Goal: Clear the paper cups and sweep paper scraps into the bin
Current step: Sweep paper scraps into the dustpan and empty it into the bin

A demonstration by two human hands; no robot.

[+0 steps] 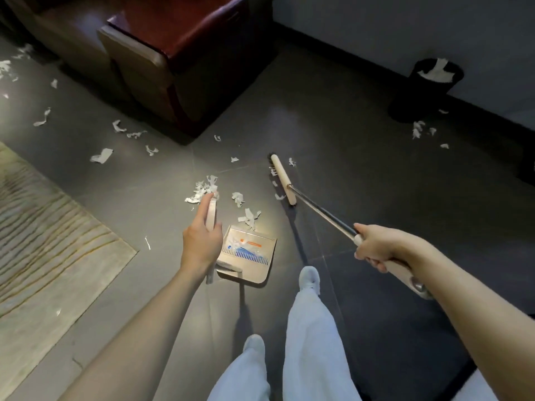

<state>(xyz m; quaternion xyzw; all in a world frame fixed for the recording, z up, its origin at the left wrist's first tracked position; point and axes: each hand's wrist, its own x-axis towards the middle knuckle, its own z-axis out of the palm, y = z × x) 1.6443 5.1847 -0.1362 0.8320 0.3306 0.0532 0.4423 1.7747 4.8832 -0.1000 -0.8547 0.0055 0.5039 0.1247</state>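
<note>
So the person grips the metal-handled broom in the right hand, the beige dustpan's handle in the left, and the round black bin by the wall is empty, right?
Not quite: the head view shows white paper in the round black bin by the wall. The rest holds: right hand on the metal-handled broom, left hand on the handle of the beige dustpan.

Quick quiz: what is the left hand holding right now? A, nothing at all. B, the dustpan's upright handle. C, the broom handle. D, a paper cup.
B: the left hand grips the dustpan by its upright handle, while the right hand holds the broom.
</note>
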